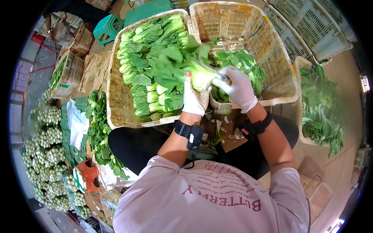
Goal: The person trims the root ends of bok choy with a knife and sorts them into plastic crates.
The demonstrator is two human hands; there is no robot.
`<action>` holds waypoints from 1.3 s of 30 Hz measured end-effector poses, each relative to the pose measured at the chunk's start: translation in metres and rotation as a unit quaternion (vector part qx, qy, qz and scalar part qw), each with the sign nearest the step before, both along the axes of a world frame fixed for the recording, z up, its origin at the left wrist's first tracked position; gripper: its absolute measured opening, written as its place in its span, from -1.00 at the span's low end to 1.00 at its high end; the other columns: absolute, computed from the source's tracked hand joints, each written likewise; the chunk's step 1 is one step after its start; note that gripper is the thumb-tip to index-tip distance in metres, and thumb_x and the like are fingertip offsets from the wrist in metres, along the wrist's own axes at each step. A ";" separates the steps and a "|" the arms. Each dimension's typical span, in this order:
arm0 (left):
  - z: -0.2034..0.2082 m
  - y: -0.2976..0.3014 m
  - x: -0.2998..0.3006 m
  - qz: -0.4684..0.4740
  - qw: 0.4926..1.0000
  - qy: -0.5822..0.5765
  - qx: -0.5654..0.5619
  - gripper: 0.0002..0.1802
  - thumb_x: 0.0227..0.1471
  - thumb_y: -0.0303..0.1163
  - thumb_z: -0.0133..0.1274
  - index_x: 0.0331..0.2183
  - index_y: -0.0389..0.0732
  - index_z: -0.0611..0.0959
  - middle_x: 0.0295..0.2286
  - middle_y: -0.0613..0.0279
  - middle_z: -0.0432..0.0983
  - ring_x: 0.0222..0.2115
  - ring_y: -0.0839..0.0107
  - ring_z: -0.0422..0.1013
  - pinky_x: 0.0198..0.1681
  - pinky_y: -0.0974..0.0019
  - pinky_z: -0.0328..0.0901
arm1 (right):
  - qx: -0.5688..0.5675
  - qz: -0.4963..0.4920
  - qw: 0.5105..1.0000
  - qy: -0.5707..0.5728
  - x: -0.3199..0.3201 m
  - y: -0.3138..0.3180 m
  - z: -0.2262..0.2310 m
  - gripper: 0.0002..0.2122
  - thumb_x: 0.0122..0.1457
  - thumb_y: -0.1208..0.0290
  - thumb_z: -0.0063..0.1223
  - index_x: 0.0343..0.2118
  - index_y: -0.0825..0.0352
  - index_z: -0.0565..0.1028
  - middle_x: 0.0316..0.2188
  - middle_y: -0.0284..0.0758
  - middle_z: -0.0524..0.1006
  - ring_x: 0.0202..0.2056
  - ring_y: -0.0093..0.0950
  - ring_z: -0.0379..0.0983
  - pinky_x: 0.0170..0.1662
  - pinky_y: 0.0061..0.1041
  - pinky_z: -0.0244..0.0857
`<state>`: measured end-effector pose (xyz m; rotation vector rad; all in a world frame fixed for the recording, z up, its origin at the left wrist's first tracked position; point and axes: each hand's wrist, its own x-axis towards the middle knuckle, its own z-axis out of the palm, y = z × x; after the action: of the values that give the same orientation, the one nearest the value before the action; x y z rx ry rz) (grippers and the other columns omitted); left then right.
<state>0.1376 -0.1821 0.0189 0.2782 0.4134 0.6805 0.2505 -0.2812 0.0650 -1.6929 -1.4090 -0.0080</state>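
My left hand (pixel 195 96), in a white glove, is closed around a bok choy (pixel 203 79) by its pale base, the leaves pointing up and to the left, blurred by motion. My right hand (pixel 237 87), gloved too, is closed on what looks like a small knife (pixel 223 73). Its thin blade lies against the stalks, partly blurred. Below and left of the held plant, a pale plastic crate (pixel 112 101) carries neat rows of bok choy (pixel 149 58). A second crate (pixel 285 75), on the right, has loose green leaves (pixel 243 64) near its front.
Another crate of leafy greens (pixel 320 105) stands at the far right. Stacked crates (pixel 311 23) rise behind it. On the left are a green stool (pixel 108 29), an orange stool (pixel 87 176), bundled pale-stemmed vegetables (pixel 46 151) and loose greens (pixel 101 136). Another person's arm (pixel 49 27) shows at upper left.
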 end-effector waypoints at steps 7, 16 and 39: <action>0.013 0.004 -0.006 0.021 0.994 0.005 0.109 -0.36 0.00 -0.02 0.06 -0.02 -0.27 0.34 -0.13 0.12 0.39 -0.19 0.32 0.39 -0.17 0.34 0.34 | 0.004 -0.043 0.900 0.433 0.001 -0.007 0.012 -0.68 0.07 0.30 0.16 -0.16 0.36 0.46 -0.52 -0.54 0.42 -0.51 -0.73 0.29 -0.45 -0.70 0.22; -0.003 -0.013 0.002 -0.052 0.984 -0.173 0.009 -0.43 -0.02 -0.38 0.11 0.02 -0.27 0.30 -0.02 0.11 0.31 -0.03 0.27 0.31 -0.02 0.23 0.30 | 0.014 -0.090 0.833 0.546 0.014 -0.002 0.006 -0.74 0.06 0.32 0.14 -0.28 0.37 0.42 -0.63 -0.42 0.41 -0.68 -0.68 0.27 -0.62 -0.67 0.18; 0.058 0.053 -0.035 -0.246 0.876 0.050 0.412 -0.24 -0.01 -0.06 0.05 0.10 -0.32 0.26 0.05 0.00 0.24 0.06 0.30 0.19 0.11 0.29 0.10 | -0.021 0.004 0.958 0.286 0.014 -0.032 0.053 -0.39 -0.15 0.34 0.32 0.00 0.40 0.32 -0.25 -0.34 0.45 -0.27 -0.59 0.42 -0.18 -0.58 0.34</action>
<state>0.1028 -0.1292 0.0772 1.1952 0.1117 0.2998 0.2643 -0.3135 0.1184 -1.5521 -0.9813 0.4817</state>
